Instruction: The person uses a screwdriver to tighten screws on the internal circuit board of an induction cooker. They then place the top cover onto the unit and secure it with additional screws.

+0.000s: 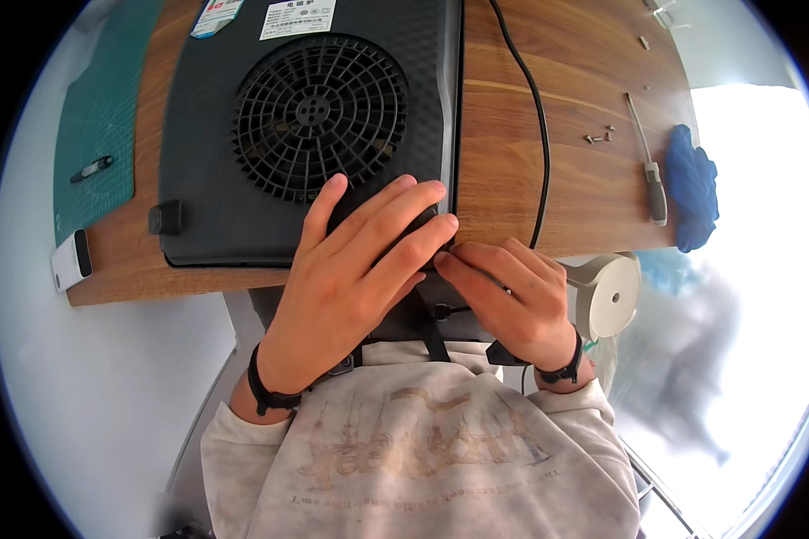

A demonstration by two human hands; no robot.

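A black induction cooker (pixel 207 180) lies underside up on the wooden table, its round fan grille (pixel 270 157) facing me. My left hand (pixel 351 260) rests on its near right corner with fingers stretched and spread, partly covering a rubber foot. At the same corner, my right hand (pixel 512 292) has its fingers drawn together, the tips touching the casing's edge. The right thumb and whatever small part may lie between the fingertips are hidden.
To the right, a black cable (pixel 543 135) crosses the table (pixel 593 198). Beyond it lie several screws (pixel 597 138), a screwdriver (pixel 654 189) and a blue cloth (pixel 692 193). On the left are a green mat (pixel 99 108), a pen-like tool (pixel 92 169) and a small white device (pixel 70 260).
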